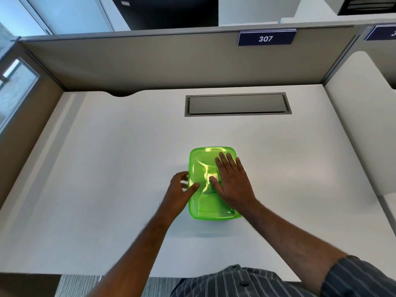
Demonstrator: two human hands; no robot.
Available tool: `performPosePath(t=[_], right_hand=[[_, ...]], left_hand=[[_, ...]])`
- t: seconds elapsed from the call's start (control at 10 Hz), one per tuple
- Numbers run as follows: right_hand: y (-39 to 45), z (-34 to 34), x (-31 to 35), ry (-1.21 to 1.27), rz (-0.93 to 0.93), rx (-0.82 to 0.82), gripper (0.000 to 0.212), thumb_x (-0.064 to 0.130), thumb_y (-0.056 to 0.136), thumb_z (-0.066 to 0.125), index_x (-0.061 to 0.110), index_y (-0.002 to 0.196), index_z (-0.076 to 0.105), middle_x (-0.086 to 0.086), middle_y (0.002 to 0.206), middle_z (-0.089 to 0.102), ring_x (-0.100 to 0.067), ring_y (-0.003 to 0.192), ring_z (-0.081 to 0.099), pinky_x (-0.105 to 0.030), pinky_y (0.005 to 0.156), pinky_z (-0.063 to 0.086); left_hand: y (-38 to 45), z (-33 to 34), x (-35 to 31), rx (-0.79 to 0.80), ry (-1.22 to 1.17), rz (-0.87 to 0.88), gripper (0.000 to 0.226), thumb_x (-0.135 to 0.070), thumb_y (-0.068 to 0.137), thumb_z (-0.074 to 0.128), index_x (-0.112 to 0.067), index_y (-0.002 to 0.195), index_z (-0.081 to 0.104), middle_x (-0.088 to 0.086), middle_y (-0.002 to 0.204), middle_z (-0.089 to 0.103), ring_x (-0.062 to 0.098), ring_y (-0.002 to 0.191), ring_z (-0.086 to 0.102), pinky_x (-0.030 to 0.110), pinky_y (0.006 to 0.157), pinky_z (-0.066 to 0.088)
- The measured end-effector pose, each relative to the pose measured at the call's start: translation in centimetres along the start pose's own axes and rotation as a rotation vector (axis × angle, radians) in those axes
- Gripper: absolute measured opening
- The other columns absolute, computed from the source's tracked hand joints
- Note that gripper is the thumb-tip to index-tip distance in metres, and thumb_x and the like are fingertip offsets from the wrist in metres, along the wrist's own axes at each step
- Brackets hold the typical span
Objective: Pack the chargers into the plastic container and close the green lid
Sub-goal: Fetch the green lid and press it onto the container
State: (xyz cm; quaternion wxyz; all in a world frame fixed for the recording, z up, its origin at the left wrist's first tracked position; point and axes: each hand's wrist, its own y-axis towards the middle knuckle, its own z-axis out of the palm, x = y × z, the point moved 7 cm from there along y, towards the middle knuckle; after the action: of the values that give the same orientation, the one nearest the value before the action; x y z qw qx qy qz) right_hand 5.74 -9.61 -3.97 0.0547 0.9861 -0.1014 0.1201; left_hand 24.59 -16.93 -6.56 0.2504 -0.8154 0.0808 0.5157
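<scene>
A rectangular plastic container with a translucent green lid point(205, 154) sits in the middle of the white desk. The lid lies on top of the container. My right hand point(232, 179) rests flat on the lid, palm down, fingers spread toward the far edge. My left hand point(179, 192) is at the container's left side, thumb lying on the lid's left rim and fingers curled against the side wall. Pale shapes show faintly through the lid; I cannot tell them apart as chargers.
The white desk point(120, 159) is walled by grey cubicle partitions behind and on both sides. A grey cable hatch point(237, 103) is set into the desk behind the container. A blue sign reading 307 point(265, 38) hangs on the back partition.
</scene>
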Motion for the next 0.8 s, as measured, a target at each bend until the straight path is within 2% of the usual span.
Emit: performPosePath(t=[0.1,0.2,0.3,0.4,0.5,0.6,0.8], right_hand=[[0.0,0.1,-0.1,-0.002,0.001,-0.003,0.068,0.054,0.100,0.035,0.011,0.153,0.036,-0.010,0.164,0.028,-0.027,0.154,0.017,-0.049,0.124,0.013],[0.0,0.1,0.0,0.000,0.003,-0.009,0.068,0.054,0.100,0.036,0.011,0.153,0.037,-0.010,0.163,0.029,-0.027,0.153,0.019,-0.049,0.124,0.014],[0.0,0.1,0.0,0.001,0.006,-0.011,0.068,0.054,0.100,0.036,0.011,0.153,0.037,-0.010,0.163,0.029,-0.027,0.154,0.019,-0.049,0.124,0.014],[0.0,0.0,0.1,0.000,0.007,-0.011,0.068,0.053,0.099,0.036,0.011,0.152,0.037,-0.010,0.163,0.029,-0.027,0.153,0.019,-0.049,0.124,0.014],[0.0,0.0,0.1,-0.002,0.008,-0.015,0.068,0.054,0.099,0.036,0.011,0.153,0.037,-0.010,0.163,0.029,-0.027,0.153,0.019,-0.049,0.124,0.014],[0.0,0.0,0.0,-0.003,0.008,-0.021,0.068,0.053,0.100,0.037,0.011,0.152,0.037,-0.011,0.163,0.029,-0.028,0.153,0.020,-0.049,0.124,0.014],[0.0,0.1,0.0,-0.006,0.012,-0.018,0.067,0.052,0.100,0.039,0.012,0.153,0.036,-0.010,0.163,0.029,-0.027,0.153,0.019,-0.049,0.124,0.014]], left_hand=[[-2.1,0.0,1.5,0.030,-0.027,-0.069,0.034,-0.033,0.089,0.078,-0.024,0.113,0.056,-0.001,0.102,0.065,0.008,0.079,0.063,0.022,0.067,0.055],[-4.1,0.3,3.3,0.124,0.001,-0.154,0.034,-0.045,0.091,0.073,-0.017,0.100,0.055,0.004,0.086,0.065,0.011,0.071,0.064,0.033,0.063,0.053],[-4.9,0.5,3.8,0.180,-0.014,-0.170,0.043,-0.051,0.091,0.070,-0.012,0.092,0.053,0.002,0.073,0.065,0.013,0.067,0.066,0.036,0.064,0.053],[-6.0,0.8,4.1,0.280,0.001,-0.175,0.052,-0.057,0.091,0.067,-0.007,0.086,0.054,0.005,0.068,0.071,0.016,0.068,0.069,0.031,0.062,0.051],[-6.5,1.1,4.4,0.332,-0.016,-0.162,0.070,-0.064,0.086,0.065,0.005,0.088,0.056,0.009,0.070,0.074,0.018,0.068,0.069,0.028,0.059,0.049],[-6.9,1.4,4.6,0.302,-0.121,-0.177,0.077,-0.061,0.084,0.070,0.014,0.095,0.056,0.014,0.074,0.076,0.020,0.071,0.070,0.027,0.058,0.049],[-7.3,2.0,4.8,0.243,-0.282,-0.220,0.044,-0.037,0.092,0.074,0.003,0.087,0.058,0.012,0.070,0.072,0.027,0.075,0.070,0.031,0.063,0.056]])
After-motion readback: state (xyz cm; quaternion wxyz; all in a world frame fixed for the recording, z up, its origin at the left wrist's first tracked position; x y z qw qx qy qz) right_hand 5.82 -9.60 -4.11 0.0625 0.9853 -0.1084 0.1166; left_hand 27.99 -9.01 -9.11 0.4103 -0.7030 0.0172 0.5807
